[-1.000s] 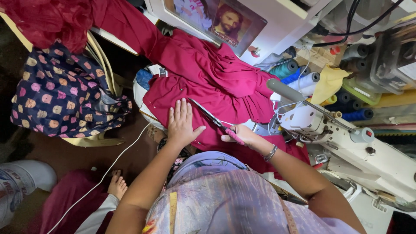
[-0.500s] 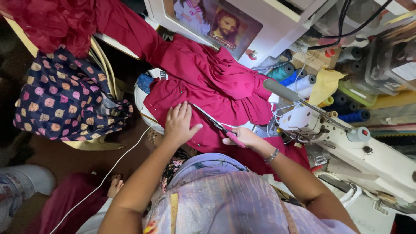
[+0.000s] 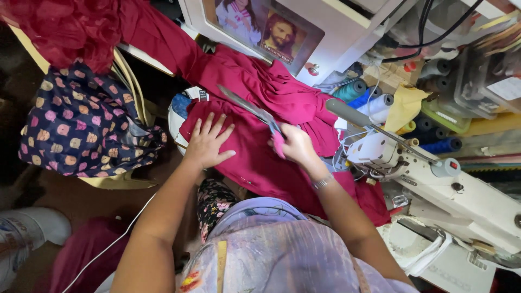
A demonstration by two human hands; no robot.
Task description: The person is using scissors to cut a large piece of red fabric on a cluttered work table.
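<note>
Both bare forearms reach forward from the bottom of the view, the 2 hands a little apart at about the same height. The left hand (image 3: 209,142) lies palm down and flat, its 5 fingers spread wide and pointing away from the body, the wrist straight in line with the forearm. The right hand (image 3: 296,145) is curled into a closed grip, knuckles up, the thumb side turned toward the left hand. Its wrist bends slightly inward and wears a thin bracelet. The right elbow sits lower right, the left elbow lower left.
</note>
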